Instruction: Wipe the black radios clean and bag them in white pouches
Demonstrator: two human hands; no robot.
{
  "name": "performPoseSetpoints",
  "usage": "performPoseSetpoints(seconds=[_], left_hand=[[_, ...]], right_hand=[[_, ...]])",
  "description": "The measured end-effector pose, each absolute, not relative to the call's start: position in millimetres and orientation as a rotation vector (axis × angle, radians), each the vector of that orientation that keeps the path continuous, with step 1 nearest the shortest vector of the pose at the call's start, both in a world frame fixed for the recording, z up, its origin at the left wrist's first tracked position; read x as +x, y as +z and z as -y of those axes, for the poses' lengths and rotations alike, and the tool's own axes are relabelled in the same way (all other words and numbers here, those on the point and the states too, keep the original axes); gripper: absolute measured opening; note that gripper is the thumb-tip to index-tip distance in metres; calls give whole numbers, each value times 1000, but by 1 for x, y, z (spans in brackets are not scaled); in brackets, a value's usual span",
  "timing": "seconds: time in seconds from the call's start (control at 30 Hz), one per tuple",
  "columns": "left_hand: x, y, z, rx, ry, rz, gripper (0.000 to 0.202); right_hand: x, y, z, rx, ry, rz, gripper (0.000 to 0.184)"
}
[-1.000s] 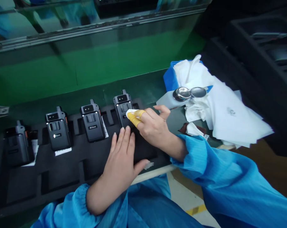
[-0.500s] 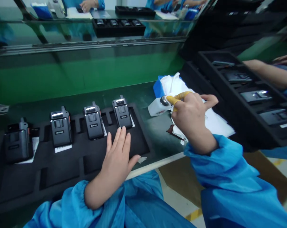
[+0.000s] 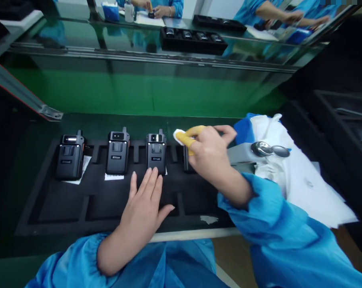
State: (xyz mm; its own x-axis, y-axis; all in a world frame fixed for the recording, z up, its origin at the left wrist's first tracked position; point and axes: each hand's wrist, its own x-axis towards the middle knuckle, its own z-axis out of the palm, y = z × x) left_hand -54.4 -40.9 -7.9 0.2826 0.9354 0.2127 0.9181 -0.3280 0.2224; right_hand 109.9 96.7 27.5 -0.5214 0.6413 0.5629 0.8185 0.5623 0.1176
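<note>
A black foam tray [image 3: 64, 212] lies in front of me with black handheld devices standing in its far row. My left hand [image 3: 145, 204] rests flat on the tray, fingers together and stretched out, fingertips just below the third device [image 3: 156, 153]. My right hand [image 3: 209, 154], with yellow finger cots, pinches a small white wipe [image 3: 178, 137] over a fourth device [image 3: 186, 162] that it mostly hides. Two more devices [image 3: 118, 151] [image 3: 69, 156] stand to the left.
A white dispenser bottle with a metal cap [image 3: 260, 149] stands right of the tray on a pile of white cloths [image 3: 301, 180]. Black trays [image 3: 343, 116] are stacked at the right. Other workers' hands and another tray [image 3: 193, 39] are across the green bench.
My right hand came back from the dispenser bottle to the tray's far row with the white wipe. My left hand stayed flat on the tray. The view swung left and up.
</note>
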Motion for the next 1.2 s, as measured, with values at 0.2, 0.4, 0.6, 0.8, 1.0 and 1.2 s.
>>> performPoseSetpoints(seconds=[0.2,0.4,0.6,0.8,1.0,1.2], left_hand=[[-54,-11,41,2498,537,-1785,50],[-54,-9,39,2549,531,-1785,49],[-54,-7,39,2573,543,-1775,47],[-54,-8,39,2588,551,-1776,47],[-54,-10,40,2560,553,-1787,47],[-54,-10,41,2553,546,-1792,47]], right_hand=[[65,13,-116,-1106,-418,2528,34],[64,11,-116,-907,-451,2624,33],[85,13,-116,-869,-595,2597,33],[94,12,-116,-879,-736,2449,34],[68,14,-115,-823,-756,2403,31],[81,10,-117,-898,-734,2440,33]])
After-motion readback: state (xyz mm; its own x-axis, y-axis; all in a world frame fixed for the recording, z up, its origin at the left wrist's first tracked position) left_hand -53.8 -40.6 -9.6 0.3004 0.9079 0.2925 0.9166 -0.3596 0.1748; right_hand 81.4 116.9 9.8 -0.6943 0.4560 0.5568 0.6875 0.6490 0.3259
